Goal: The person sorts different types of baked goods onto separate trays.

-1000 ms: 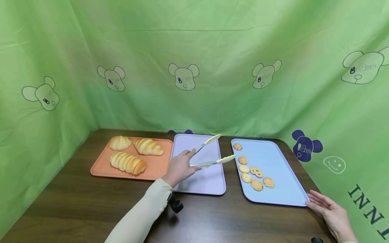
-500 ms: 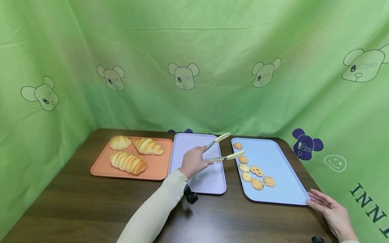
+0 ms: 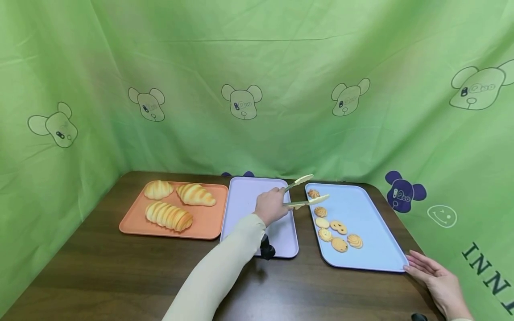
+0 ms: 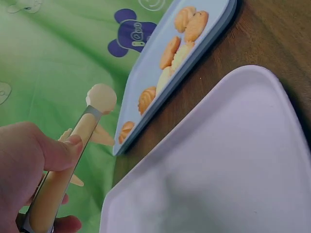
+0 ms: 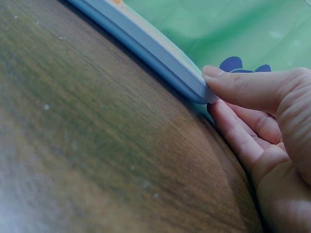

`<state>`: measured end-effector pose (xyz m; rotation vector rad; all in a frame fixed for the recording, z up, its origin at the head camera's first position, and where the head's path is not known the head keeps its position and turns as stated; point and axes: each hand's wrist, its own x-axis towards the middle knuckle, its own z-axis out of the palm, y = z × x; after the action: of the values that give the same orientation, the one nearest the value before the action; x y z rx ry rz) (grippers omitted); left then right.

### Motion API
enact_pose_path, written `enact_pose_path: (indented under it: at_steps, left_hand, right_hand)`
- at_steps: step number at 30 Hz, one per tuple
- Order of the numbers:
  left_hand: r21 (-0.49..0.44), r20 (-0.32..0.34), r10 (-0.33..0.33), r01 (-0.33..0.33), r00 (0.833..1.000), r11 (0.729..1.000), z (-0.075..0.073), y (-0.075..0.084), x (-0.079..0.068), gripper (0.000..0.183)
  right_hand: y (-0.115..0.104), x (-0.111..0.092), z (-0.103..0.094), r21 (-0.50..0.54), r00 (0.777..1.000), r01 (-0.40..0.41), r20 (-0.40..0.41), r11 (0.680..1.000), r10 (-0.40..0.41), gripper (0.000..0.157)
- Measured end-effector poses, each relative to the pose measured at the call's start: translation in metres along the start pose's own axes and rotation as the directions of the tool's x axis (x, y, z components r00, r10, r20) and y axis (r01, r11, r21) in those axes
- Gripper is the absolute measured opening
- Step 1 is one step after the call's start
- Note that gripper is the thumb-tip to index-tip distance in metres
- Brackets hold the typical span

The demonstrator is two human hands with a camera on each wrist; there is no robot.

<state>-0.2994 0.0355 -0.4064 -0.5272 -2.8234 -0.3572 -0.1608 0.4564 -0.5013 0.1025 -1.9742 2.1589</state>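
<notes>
My left hand [image 3: 271, 206] grips a pair of tongs [image 3: 302, 204] above the purple tray [image 3: 246, 187]. The tongs' cream tips are spread apart with nothing between them, and the nearer tip overlaps the left rim of the blue tray [image 3: 373, 223]. In the left wrist view the thumb lies along the tongs' metal arm [image 4: 63, 179]. On the blue tray's left side lie several cookies, among them a pretzel-shaped cookie [image 3: 338, 227] and a swirled cookie [image 3: 355, 241]. My right hand [image 3: 437, 283] pinches the blue tray's near right corner between thumb and fingers, as the right wrist view shows [image 5: 262, 107].
An orange tray [image 3: 132, 225] on the left holds three breads, including a long ridged loaf [image 3: 168, 216] and a croissant [image 3: 196, 195]. All trays stand on a dark wooden table [image 3: 120, 272]. A green curtain [image 3: 281, 142] hangs behind and at both sides.
My left hand has moved right and slightly away with the tongs, from the purple tray's left part towards the blue tray. The right hand still holds the blue tray's corner.
</notes>
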Motion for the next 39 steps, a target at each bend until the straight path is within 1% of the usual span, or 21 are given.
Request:
enact_pose_path:
  at_steps: [4, 6, 13, 23, 27, 32, 35, 39]
  left_hand:
    - [0.093, 0.032, 0.002, -0.005, 0.999, 0.996, 0.003, 0.009, 0.008, 0.055]
    - [0.119, 0.045, -0.006, 0.001, 0.999, 0.993, 0.003, 0.013, 0.01, 0.054]
    - [0.14, 0.1, -0.035, 0.021, 0.994, 0.99, 0.001, 0.025, 0.014, 0.048]
    - [0.19, 0.15, -0.06, 0.031, 0.987, 0.981, 0.006, 0.031, 0.02, 0.039]
    - [0.207, 0.156, -0.065, 0.032, 0.986, 0.978, 0.008, 0.032, 0.023, 0.038]
    - [0.23, 0.146, -0.06, 0.025, 0.988, 0.973, 0.009, 0.032, 0.025, 0.035]
    - [0.267, 0.141, -0.054, 0.015, 0.989, 0.964, 0.007, 0.033, 0.026, 0.032]
    - [0.321, 0.15, -0.027, -0.023, 0.988, 0.947, 0.005, 0.037, 0.027, 0.029]
  right_hand:
    - [-0.001, 0.0, 0.0, 0.01, 1.0, -0.003, 0.004, 1.0, 0.002, 0.052]
    - [-0.001, 0.0, 0.0, 0.015, 1.0, -0.007, 0.003, 1.0, 0.007, 0.052]
    - [-0.001, -0.001, 0.0, 0.01, 1.0, -0.022, -0.009, 1.0, 0.023, 0.051]
    - [-0.003, -0.001, 0.001, 0.024, 1.0, -0.025, -0.017, 0.999, 0.026, 0.051]
    - [-0.004, -0.001, 0.002, 0.016, 0.999, -0.033, -0.024, 0.999, 0.034, 0.051]
    - [-0.003, 0.0, 0.002, 0.016, 0.999, -0.03, -0.024, 0.999, 0.03, 0.051]
    - [-0.003, 0.0, 0.001, 0.001, 0.999, -0.025, -0.02, 1.0, 0.025, 0.051]
    - [-0.002, -0.001, 0.001, -0.018, 1.0, -0.015, -0.011, 1.0, 0.015, 0.051]
